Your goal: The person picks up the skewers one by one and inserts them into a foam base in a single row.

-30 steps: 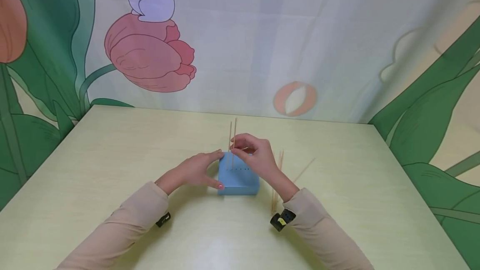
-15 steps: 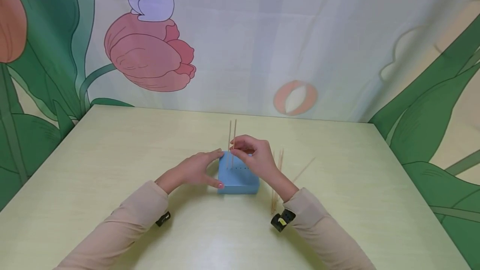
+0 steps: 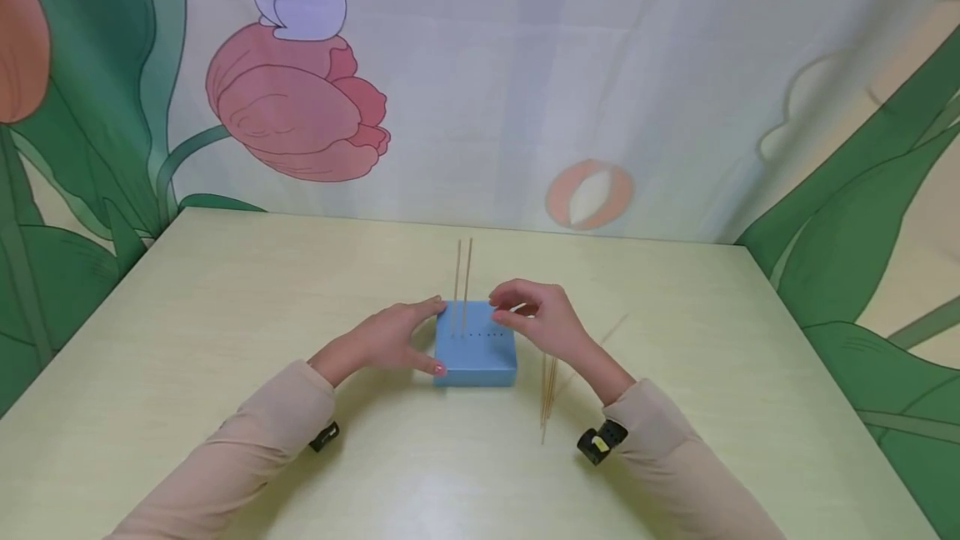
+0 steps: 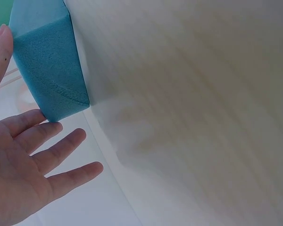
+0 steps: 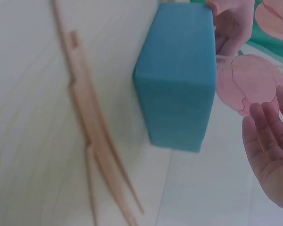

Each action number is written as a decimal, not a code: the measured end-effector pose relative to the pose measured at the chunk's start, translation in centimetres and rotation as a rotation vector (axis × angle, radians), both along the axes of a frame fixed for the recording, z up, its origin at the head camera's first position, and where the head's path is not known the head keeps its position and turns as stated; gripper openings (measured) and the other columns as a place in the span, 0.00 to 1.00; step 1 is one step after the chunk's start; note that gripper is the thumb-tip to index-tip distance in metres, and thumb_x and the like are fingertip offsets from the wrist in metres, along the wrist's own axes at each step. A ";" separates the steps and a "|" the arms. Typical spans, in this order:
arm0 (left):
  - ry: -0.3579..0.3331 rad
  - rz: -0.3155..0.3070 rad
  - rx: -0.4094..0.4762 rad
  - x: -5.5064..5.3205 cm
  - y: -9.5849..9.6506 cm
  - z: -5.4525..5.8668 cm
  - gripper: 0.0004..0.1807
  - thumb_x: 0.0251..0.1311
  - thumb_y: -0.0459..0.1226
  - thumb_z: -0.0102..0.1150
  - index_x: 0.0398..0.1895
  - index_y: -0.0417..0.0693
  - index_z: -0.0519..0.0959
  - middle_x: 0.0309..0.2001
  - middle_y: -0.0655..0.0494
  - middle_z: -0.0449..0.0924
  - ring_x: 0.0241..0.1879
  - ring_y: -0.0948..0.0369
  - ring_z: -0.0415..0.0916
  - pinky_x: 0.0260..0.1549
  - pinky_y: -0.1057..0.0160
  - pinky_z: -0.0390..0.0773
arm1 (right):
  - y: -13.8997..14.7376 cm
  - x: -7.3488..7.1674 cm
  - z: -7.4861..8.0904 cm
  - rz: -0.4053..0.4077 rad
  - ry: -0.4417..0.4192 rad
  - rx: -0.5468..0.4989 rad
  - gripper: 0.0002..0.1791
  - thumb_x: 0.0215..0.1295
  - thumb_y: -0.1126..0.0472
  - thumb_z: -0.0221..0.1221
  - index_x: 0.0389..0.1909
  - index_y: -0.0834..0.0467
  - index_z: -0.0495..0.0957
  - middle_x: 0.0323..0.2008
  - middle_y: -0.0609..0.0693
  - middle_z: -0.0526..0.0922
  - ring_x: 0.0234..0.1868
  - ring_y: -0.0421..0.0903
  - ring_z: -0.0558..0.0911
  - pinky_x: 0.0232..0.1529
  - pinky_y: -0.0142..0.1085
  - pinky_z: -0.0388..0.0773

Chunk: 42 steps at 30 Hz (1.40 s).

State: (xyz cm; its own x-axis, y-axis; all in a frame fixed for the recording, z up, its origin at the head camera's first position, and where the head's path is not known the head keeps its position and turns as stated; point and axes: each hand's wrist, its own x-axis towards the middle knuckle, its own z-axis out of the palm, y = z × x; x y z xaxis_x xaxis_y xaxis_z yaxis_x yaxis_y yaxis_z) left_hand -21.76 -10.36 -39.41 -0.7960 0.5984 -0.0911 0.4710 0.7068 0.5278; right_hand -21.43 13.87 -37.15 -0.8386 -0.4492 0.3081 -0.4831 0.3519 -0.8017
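The blue block [image 3: 474, 361] touches the spread fingers of the left hand [image 3: 382, 337]; the right hand's [image 3: 546, 319] parted fingers are near its rear right corner.

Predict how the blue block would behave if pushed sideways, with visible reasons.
The block would probably slide rather than roll, since its faces are flat. It seems unlikely to tip: it lies low and broad on the table. It may be light, as its grainy side, in the left wrist view, looks like foam.
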 end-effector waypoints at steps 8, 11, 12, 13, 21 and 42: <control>0.002 -0.015 0.008 0.0 -0.1 0.0 0.53 0.40 0.55 0.69 0.67 0.38 0.56 0.68 0.43 0.52 0.64 0.48 0.55 0.59 0.50 0.59 | 3.2 -0.2 -0.9 -0.030 -0.059 0.083 0.11 0.55 0.67 0.62 0.40 0.65 0.79 0.36 0.59 0.81 0.37 0.47 0.80 0.37 0.35 0.78; 0.006 -0.016 0.017 0.1 -0.1 0.1 0.53 0.41 0.55 0.68 0.67 0.38 0.56 0.68 0.43 0.52 0.64 0.47 0.55 0.59 0.50 0.59 | 4.3 -0.2 -1.3 -0.030 -0.082 0.124 0.12 0.55 0.66 0.62 0.41 0.65 0.79 0.37 0.60 0.81 0.38 0.47 0.80 0.37 0.35 0.78; 0.006 -0.016 0.019 0.2 -0.1 0.1 0.53 0.40 0.55 0.69 0.67 0.38 0.56 0.68 0.43 0.52 0.64 0.47 0.55 0.59 0.50 0.59 | 4.6 -0.2 -1.4 -0.024 -0.088 0.136 0.13 0.55 0.66 0.62 0.42 0.65 0.78 0.38 0.60 0.81 0.38 0.47 0.80 0.37 0.35 0.78; 0.007 -0.016 0.018 0.2 -0.1 0.1 0.53 0.40 0.55 0.69 0.67 0.38 0.56 0.68 0.43 0.52 0.64 0.47 0.55 0.59 0.49 0.59 | 5.0 -0.2 -1.6 -0.018 -0.094 0.148 0.13 0.55 0.66 0.62 0.42 0.65 0.78 0.38 0.60 0.81 0.38 0.47 0.79 0.37 0.35 0.78; 0.003 -0.013 0.012 0.2 0.0 0.2 0.53 0.41 0.55 0.68 0.67 0.38 0.56 0.68 0.43 0.52 0.64 0.48 0.55 0.59 0.50 0.59 | 7.5 -0.4 -2.7 0.110 -0.080 0.287 0.19 0.51 0.65 0.66 0.45 0.65 0.78 0.47 0.58 0.78 0.48 0.55 0.74 0.44 0.46 0.74; -0.002 -0.019 0.012 0.1 0.0 0.2 0.52 0.42 0.54 0.68 0.67 0.39 0.56 0.68 0.43 0.52 0.64 0.47 0.55 0.59 0.50 0.59 | 9.9 -1.8 -4.8 0.171 -0.067 0.497 0.11 0.46 0.66 0.68 0.33 0.50 0.86 0.60 0.59 0.66 0.61 0.61 0.51 0.56 0.63 0.45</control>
State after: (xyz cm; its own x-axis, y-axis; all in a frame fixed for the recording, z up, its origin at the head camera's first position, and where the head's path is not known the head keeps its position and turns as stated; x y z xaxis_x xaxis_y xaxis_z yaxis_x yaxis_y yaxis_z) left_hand -21.63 -10.37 -39.18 -0.7841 0.6146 -0.0857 0.4831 0.6912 0.5374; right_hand -23.26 23.76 -41.99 -0.7512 -0.6595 -0.0284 -0.5205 0.6182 -0.5889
